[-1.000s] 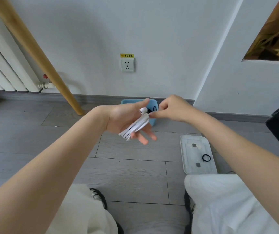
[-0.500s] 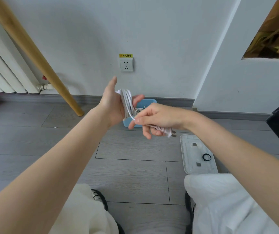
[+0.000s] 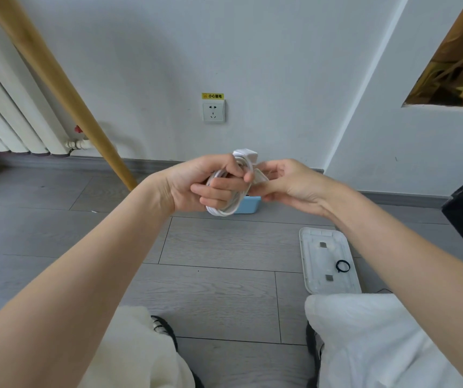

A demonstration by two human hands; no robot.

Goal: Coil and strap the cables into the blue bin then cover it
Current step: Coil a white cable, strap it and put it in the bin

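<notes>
Head view: left hand gripping white cable, wound in several glossy loops, white plug block sticking out on top. Right hand just beside, fingers curled, pinching the cable's loose end. Bundle held in the air, in front of blue bin on the floor near the wall. Clear lid lying flat on the floor at right, black strap ring resting on it.
</notes>
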